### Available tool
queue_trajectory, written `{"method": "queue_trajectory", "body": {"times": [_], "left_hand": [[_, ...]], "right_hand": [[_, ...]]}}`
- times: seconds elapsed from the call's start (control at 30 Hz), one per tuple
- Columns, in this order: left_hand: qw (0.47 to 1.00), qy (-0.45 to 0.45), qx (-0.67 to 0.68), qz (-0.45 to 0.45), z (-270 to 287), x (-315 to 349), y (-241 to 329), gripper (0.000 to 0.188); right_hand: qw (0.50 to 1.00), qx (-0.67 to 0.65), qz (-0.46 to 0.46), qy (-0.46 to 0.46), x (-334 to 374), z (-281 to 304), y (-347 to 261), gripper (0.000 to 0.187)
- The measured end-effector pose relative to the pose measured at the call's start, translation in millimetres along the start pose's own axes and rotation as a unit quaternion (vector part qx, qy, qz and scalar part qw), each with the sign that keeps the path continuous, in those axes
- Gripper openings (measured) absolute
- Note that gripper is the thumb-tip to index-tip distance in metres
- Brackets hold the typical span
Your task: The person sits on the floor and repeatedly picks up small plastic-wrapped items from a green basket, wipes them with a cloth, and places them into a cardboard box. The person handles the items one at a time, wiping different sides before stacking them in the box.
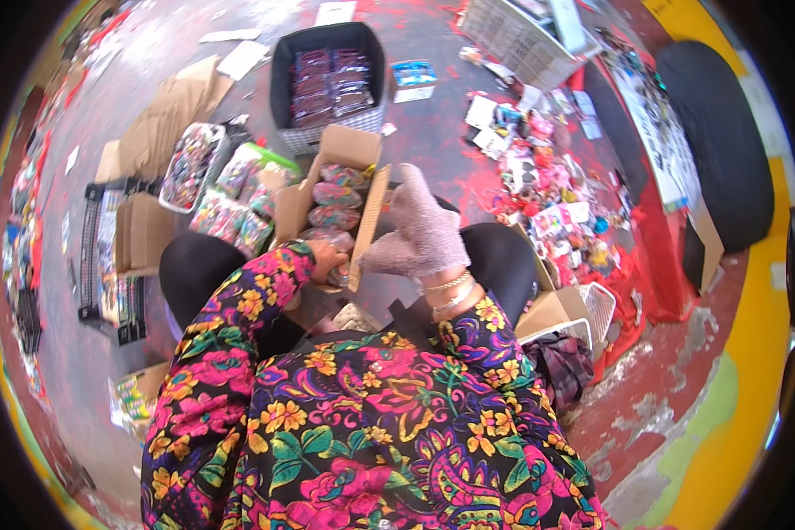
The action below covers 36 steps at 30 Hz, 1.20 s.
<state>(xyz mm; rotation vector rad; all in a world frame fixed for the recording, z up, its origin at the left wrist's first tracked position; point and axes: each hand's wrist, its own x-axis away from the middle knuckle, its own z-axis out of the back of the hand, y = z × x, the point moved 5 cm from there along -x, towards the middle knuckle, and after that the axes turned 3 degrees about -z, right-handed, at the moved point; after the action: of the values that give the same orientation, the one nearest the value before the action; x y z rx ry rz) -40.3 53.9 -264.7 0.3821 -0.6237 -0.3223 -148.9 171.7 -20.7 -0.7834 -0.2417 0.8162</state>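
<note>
Wrapped colourful packets (pixel 336 196) sat in a row inside an open cardboard box (pixel 352 146), between the wearer's black-clad knees. Left hand (pixel 325 260) was at the box's near end, fingers curled down by the nearest packet — couldn't tell whether they pinched it. Right hand (pixel 422 231) wore a fuzzy mauve mitten (pixel 412 193), just right of the box, thumb spread away from the fingers; bracelets (pixel 450 287) circled that wrist. Left of the box: plastic bags (pixel 228 219) of colourful goods, then a white basket (pixel 169 191) of small items. Beyond — a black-lined bin (pixel 306 141) of dark packets, small blue-and-white box (pixel 413 81) beside it. Right side: mixed colourful pile (pixel 556 181) on the floor.
</note>
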Motion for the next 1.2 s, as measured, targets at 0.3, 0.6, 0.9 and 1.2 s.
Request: {"method": "queue_trajectory", "body": {"times": [0.3,0.6,0.9,1.2], "left_hand": [[0.996,0.062,0.059,0.000,16,-2,-7,0.062],[0.992,0.095,0.009,0.077,14,3,-4,0.056],[0.773,0.247,0.584,0.017,86,36,-40,0.055],[0.377,0.242,0.864,-0.230,161,99,60,0.051]], "right_hand": [[1.000,0.021,0.008,-0.005,5,-13,17,0.076],[0.995,0.087,0.056,0.000,7,-16,23,0.088],[0.999,0.036,0.037,0.012,1,23,15,0.067],[0.798,0.560,0.220,0.019,-34,7,-35,0.010]]}}
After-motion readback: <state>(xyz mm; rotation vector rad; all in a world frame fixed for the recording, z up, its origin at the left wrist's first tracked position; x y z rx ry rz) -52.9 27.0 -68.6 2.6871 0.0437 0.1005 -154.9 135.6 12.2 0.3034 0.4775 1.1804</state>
